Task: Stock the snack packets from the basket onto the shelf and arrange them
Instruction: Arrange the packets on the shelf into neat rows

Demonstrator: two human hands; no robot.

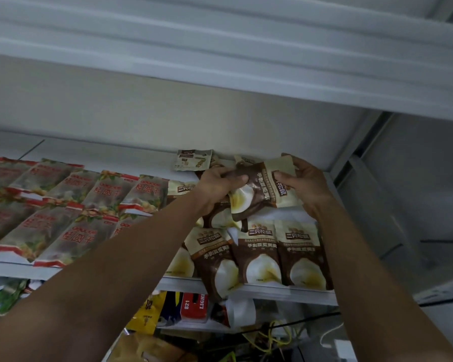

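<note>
A pale back wall (141, 113) meets a grey post (359, 144).

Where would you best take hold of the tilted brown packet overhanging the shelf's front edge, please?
Probably pinch the tilted packet by its lower end, coming from the front: that end juts free past the shelf lip, while neighbouring packets crowd its sides.

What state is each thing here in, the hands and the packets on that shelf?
held packet: sealed, tilted, gripped at both ends.
left hand: grips its brown end.
right hand: pinches its beige end.
front packets: lying flat, side by side at the shelf edge.
red packets: lying in overlapping rows.
back packet: lying flat near the back wall.
</note>
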